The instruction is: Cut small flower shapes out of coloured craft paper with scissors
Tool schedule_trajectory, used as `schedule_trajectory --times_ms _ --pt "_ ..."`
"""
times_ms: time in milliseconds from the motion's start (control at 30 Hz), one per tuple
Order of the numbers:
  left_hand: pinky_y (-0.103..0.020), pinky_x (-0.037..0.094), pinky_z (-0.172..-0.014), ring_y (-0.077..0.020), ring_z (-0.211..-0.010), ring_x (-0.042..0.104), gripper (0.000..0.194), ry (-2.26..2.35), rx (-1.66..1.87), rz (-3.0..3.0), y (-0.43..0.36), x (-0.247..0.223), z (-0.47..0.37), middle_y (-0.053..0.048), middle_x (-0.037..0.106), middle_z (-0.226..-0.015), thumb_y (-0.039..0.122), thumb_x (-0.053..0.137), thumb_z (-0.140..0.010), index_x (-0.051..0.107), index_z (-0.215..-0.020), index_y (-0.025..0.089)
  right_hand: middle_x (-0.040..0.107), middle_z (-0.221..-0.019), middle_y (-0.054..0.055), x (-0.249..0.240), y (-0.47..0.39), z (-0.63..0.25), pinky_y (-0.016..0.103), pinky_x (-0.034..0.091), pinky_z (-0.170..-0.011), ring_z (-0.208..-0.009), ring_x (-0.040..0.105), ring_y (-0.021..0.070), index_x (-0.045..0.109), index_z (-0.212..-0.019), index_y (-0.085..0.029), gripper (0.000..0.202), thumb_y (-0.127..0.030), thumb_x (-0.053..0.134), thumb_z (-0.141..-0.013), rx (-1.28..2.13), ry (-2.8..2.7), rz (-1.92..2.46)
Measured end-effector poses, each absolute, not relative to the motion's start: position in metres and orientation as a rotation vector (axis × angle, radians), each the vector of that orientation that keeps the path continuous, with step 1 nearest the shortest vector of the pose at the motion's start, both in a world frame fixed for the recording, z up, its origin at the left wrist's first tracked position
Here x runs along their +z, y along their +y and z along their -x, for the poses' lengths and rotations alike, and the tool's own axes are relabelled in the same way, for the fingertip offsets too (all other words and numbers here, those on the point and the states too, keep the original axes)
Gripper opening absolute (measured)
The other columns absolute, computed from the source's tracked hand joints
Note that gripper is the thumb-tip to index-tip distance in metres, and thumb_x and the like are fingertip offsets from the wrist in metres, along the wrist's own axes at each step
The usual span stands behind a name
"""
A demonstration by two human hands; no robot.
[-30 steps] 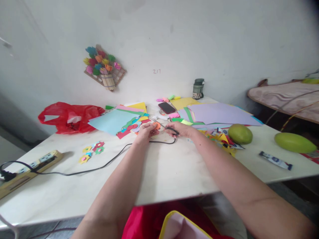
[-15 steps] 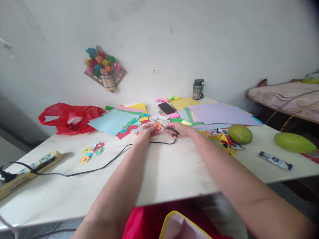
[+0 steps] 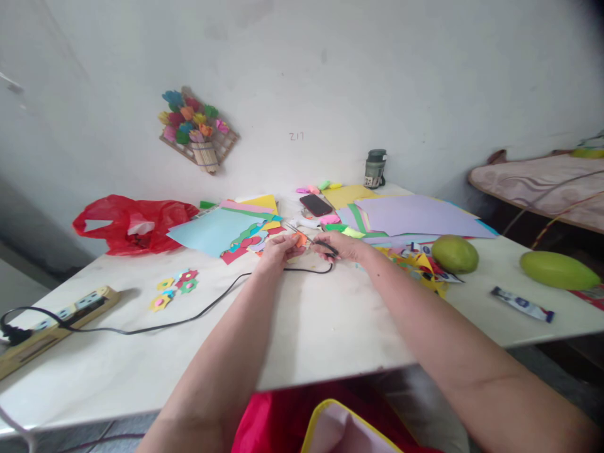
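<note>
Two hands meet over the white table (image 3: 302,327), which we take as our landmark. At its far middle, our left hand (image 3: 279,248) pinches a small orange paper piece (image 3: 299,238), fingers closed narrowly on it. Our right hand (image 3: 340,245), just beside it on the right, grips the dark handles of the scissors (image 3: 315,241). The scissors' long axis runs from the right hand leftward and slightly away, blades touching the paper; we cannot tell how far they gape. A black cable (image 3: 198,310) crosses the table toward us.

Matt paper sheets (image 3: 214,229), glossy plastic bag (image 3: 134,223), smooth table (image 3: 302,321)
</note>
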State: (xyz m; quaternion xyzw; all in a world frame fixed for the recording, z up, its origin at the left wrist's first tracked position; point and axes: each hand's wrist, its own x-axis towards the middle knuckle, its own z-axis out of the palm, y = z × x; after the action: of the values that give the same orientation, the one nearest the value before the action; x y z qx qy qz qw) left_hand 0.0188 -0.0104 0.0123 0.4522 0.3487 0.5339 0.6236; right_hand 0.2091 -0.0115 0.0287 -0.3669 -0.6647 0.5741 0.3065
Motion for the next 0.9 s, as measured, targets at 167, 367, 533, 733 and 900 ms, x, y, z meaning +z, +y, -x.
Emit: schedule_trajectory --times_ms 167,367,533,733,900 --pt "-0.029 0.054 -0.07 -0.0143 -0.058 0.064 0.028 0.797 1.228 -1.027 -0.0101 0.0115 -0.0195 -0.001 0.062 -0.059 0.029 0.083 -0.054 0.062 -0.064 0.012 0.046 -0.044 -0.007 0.0254 -0.0081 -0.2092 0.017 0.029 -0.031 -0.034 0.042 0.0049 0.05 -0.069 -0.018 0.024 -0.034 0.066 -0.077 1.482 -1.789 1.005" --pt "-0.03 0.054 -0.071 -0.0148 -0.058 0.065 0.028 0.785 1.237 -1.02 -0.0102 0.0113 -0.0198 -0.002 0.064 -0.059 0.029 0.083 -0.054 0.064 -0.065 0.012 0.053 -0.047 -0.005 0.0232 -0.0063 -0.2088 0.015 0.025 -0.028 -0.034 0.043 0.0045 0.055 -0.075 -0.016 0.023 -0.035 0.069 -0.074 1.371 -1.866 1.09" --pt "-0.03 0.054 -0.071 -0.0154 -0.059 0.065 0.029 0.797 1.23 -1.023 -0.0093 0.0105 -0.0195 -0.004 0.066 -0.062 0.03 0.083 -0.054 0.064 -0.066 0.011 0.055 -0.048 -0.006 0.0238 -0.0076 -0.208 0.014 0.026 -0.027 -0.033 0.043 0.0041 0.055 -0.075 -0.017 0.023 -0.034 0.07 -0.073 1.332 -1.9 1.129" --pt "-0.028 0.055 -0.066 -0.0156 -0.059 0.066 0.031 0.792 1.239 -1.014 -0.0086 0.0101 -0.0189 -0.003 0.066 -0.061 0.029 0.084 -0.051 0.062 -0.065 0.012 0.055 -0.046 -0.005 0.0288 -0.0108 -0.2076 0.014 0.025 -0.026 -0.033 0.046 0.0054 0.054 -0.074 -0.017 0.02 -0.031 0.067 -0.074 1.375 -1.858 1.163" --pt "-0.028 0.056 -0.066 -0.0148 -0.058 0.066 0.031 0.814 1.259 -1.011 -0.0082 0.0095 -0.0182 -0.002 0.065 -0.062 0.03 0.083 -0.053 0.061 -0.067 0.012 0.055 -0.045 -0.004 0.0309 -0.0116 -0.2083 0.015 0.024 -0.026 -0.033 0.045 0.0056 0.055 -0.071 -0.016 0.019 -0.031 0.067 -0.075 1.388 -1.837 1.152"
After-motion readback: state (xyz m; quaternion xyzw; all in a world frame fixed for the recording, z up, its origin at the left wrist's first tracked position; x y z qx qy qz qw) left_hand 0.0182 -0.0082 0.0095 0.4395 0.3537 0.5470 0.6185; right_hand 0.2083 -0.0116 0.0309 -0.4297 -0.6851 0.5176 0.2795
